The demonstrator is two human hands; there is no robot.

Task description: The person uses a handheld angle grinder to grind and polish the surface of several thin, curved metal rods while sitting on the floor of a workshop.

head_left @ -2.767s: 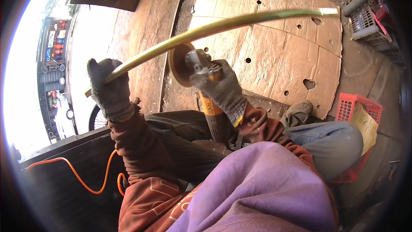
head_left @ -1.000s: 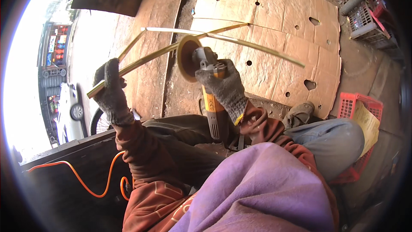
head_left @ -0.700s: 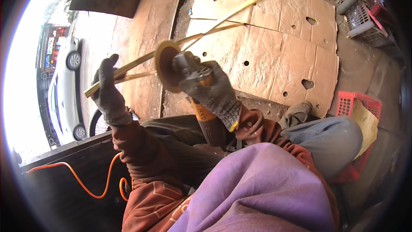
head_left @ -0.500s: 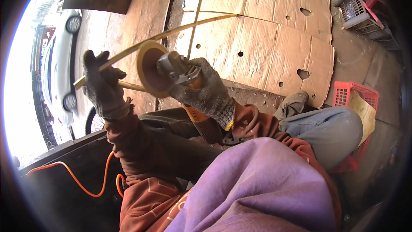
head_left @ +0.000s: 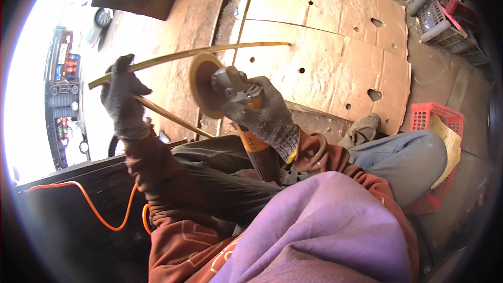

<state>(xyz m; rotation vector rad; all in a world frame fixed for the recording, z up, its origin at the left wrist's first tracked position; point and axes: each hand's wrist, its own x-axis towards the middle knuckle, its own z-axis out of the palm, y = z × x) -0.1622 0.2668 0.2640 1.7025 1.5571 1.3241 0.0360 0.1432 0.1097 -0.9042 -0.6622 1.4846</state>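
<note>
My left hand [head_left: 124, 99], in a dark knit glove, is closed around a long, thin, brass-coloured strip [head_left: 173, 59] near its left end. A second thin strip [head_left: 175, 118] slants down to the right from beside that hand. In my gloved right hand [head_left: 267, 118] is an angle grinder [head_left: 255, 147] with an orange and dark body, gripped near its head. Its round tan-brown disc [head_left: 204, 86] faces left, just below the first strip; whether they touch I cannot tell. Another long strip [head_left: 243, 18] runs up and crosses the first one.
Flattened cardboard [head_left: 325, 47] with holes covers the ground ahead. A red plastic crate [head_left: 422, 116] stands by my right knee, and grey crates [head_left: 445, 31] at the far right. An orange cord [head_left: 99, 219] curls over a dark surface at lower left. A street lies beyond.
The grinder and my right hand have moved right, farther from my left hand. The view has shifted, and the silver car at left has mostly gone out of sight.
</note>
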